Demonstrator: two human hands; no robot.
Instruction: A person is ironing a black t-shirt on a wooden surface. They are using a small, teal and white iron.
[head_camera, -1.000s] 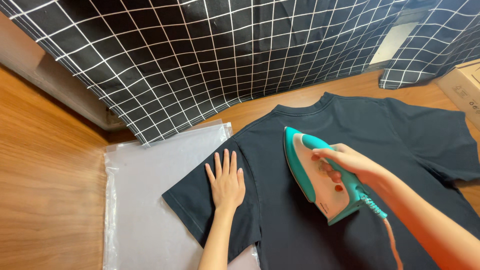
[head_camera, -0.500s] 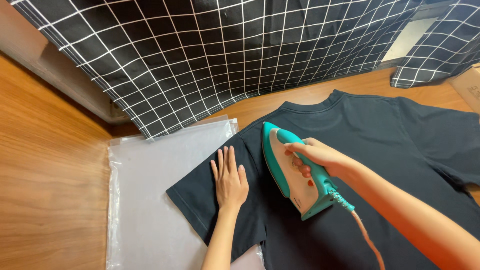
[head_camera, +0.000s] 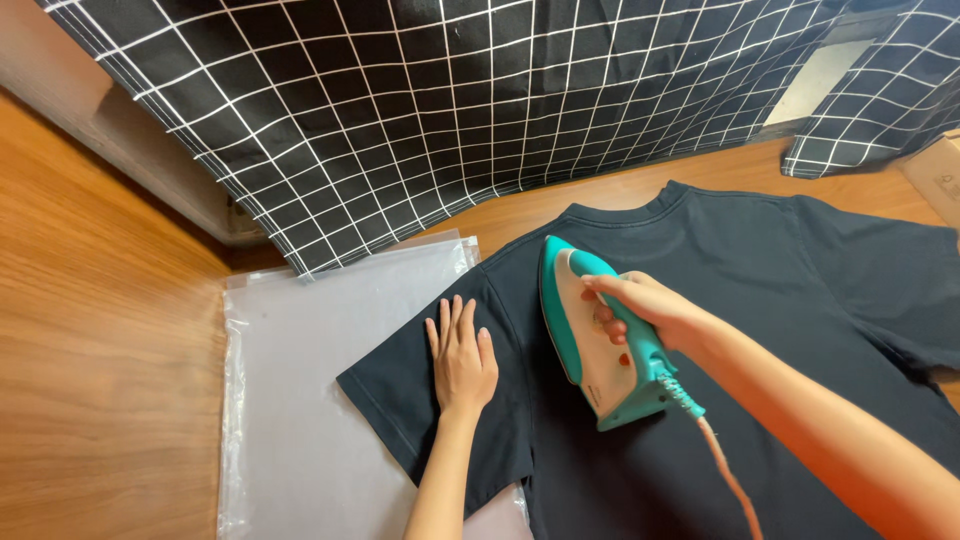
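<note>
A black T-shirt lies flat on the wooden floor, its left sleeve over a clear plastic sheet. My left hand presses flat on that sleeve, fingers together and pointing away from me. My right hand grips the handle of a teal and white iron, which rests on the shirt's chest just right of my left hand, tip pointing toward the collar. An orange cord runs back from the iron along my right forearm.
A black cloth with a white grid hangs across the back, its hem reaching the floor. Wooden floor stretches to the left. A cardboard box corner shows at the right edge.
The iron has slid left across the shirt, from the middle of the chest toward the left sleeve and my left hand. My left hand stays flat on the sleeve.
</note>
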